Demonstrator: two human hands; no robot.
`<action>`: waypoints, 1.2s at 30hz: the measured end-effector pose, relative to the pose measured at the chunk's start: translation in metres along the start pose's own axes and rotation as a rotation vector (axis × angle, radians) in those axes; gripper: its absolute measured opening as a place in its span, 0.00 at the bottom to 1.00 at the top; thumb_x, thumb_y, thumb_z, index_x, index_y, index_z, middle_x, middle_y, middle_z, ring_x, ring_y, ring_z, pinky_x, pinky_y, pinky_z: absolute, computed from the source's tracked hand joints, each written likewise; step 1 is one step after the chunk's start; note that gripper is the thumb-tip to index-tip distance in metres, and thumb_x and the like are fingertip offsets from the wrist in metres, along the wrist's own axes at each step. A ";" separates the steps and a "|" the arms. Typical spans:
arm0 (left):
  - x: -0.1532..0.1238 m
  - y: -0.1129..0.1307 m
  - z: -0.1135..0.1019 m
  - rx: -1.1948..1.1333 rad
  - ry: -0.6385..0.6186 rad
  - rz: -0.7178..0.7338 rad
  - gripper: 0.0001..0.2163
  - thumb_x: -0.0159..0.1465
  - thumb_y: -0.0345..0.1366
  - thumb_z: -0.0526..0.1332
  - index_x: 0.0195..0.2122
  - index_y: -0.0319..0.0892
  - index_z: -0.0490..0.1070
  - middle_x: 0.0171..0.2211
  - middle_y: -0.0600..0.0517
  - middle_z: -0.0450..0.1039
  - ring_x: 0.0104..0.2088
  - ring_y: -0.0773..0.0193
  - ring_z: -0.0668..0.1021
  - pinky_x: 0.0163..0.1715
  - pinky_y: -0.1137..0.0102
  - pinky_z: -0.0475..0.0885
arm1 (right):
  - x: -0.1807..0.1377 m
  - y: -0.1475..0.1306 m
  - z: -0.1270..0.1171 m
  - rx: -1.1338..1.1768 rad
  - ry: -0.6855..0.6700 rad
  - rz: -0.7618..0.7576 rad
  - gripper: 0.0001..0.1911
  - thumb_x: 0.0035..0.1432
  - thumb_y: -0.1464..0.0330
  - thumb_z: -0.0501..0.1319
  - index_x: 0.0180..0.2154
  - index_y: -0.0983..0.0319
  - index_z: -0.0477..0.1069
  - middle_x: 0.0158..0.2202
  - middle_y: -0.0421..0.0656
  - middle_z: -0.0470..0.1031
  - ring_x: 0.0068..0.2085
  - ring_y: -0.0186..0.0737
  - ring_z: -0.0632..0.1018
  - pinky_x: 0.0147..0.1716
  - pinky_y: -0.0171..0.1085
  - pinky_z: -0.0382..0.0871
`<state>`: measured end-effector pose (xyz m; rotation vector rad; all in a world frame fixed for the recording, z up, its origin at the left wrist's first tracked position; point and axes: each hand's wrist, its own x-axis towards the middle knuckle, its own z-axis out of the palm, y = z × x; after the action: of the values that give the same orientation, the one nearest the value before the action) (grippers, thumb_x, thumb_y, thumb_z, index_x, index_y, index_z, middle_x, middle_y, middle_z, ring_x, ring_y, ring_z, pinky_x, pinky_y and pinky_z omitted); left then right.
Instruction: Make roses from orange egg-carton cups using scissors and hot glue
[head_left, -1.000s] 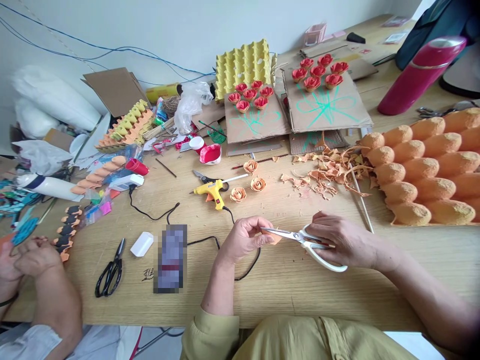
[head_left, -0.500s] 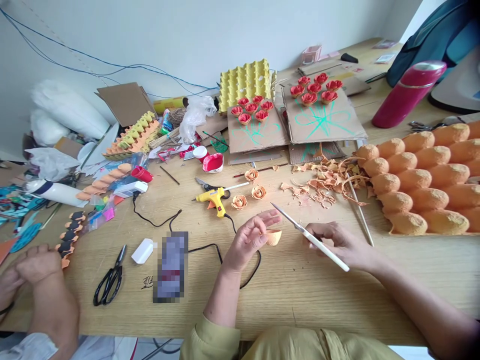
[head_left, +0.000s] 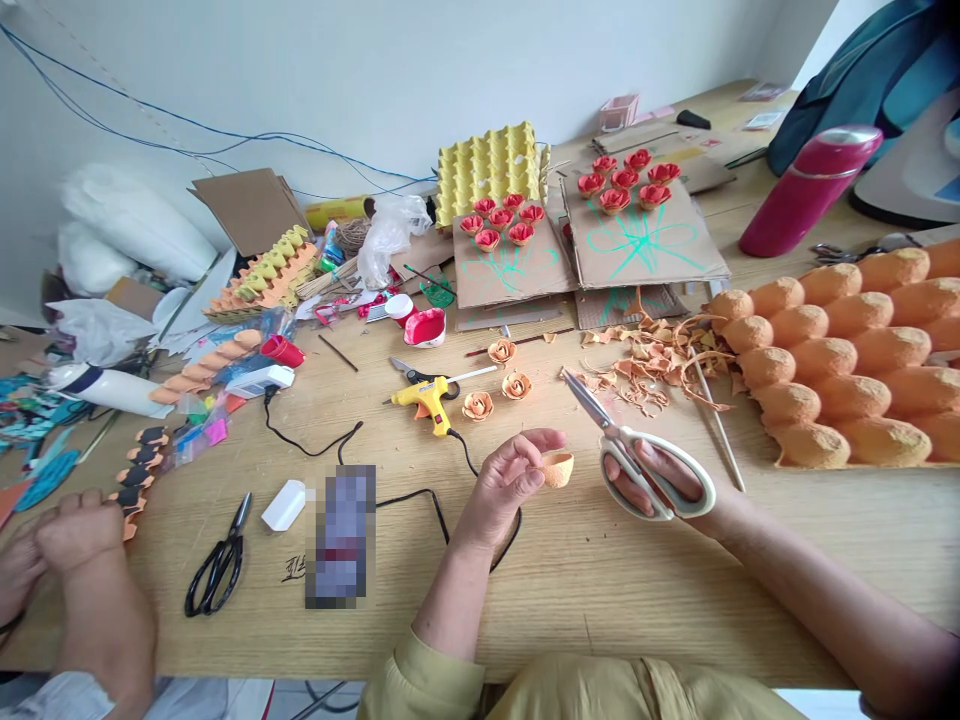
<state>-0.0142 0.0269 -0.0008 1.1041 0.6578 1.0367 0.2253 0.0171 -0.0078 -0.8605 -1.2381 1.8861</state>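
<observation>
Between the thumb and fingers of my left hand (head_left: 511,474) is a small orange egg-carton cup (head_left: 558,470), its hollow side up. My right hand (head_left: 667,478) has its fingers through the handles of white-handled scissors (head_left: 628,450). The blades look closed and point up and left, above the table and apart from the cup. Beyond my left hand, three orange carton roses (head_left: 516,385) lie beside a yellow glue gun (head_left: 424,400). A heap of orange carton scraps (head_left: 651,362) lies past the scissors.
At right sits a large orange egg tray (head_left: 840,360), with a pink flask (head_left: 811,190) behind it. Cardboard sheets (head_left: 641,250) bearing red roses stand at the back. Black-handled scissors (head_left: 217,560) lie left, near another person's hands (head_left: 79,535). The glue gun's cord passes behind my left wrist.
The scissors have turned in my right hand, so both handle loops now face the camera. My left hand and the cup have shifted slightly right.
</observation>
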 end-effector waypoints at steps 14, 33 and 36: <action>-0.002 -0.007 0.017 0.740 -0.023 0.344 0.04 0.67 0.28 0.63 0.39 0.44 0.74 0.54 0.44 0.71 0.54 0.57 0.77 0.55 0.61 0.73 | 0.005 -0.003 0.010 -0.066 0.284 -0.069 0.23 0.47 0.57 0.76 0.41 0.56 0.71 0.35 0.39 0.75 0.32 0.36 0.70 0.29 0.35 0.65; -0.002 -0.010 0.016 0.586 -0.007 0.161 0.20 0.66 0.32 0.65 0.59 0.45 0.68 0.56 0.42 0.70 0.58 0.53 0.74 0.56 0.61 0.74 | 0.003 0.004 0.016 -0.198 0.246 -0.142 0.19 0.54 0.56 0.71 0.43 0.57 0.69 0.39 0.44 0.80 0.40 0.46 0.80 0.41 0.43 0.74; -0.002 -0.010 0.015 0.681 0.039 0.207 0.17 0.65 0.32 0.65 0.55 0.45 0.71 0.53 0.44 0.72 0.54 0.54 0.76 0.52 0.61 0.76 | 0.002 0.003 0.017 -0.203 0.228 -0.137 0.19 0.55 0.57 0.71 0.43 0.57 0.69 0.40 0.46 0.81 0.41 0.46 0.80 0.41 0.44 0.74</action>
<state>0.0014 0.0185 -0.0045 1.7735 0.9807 1.0353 0.2094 0.0106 -0.0054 -1.0381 -1.3253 1.5265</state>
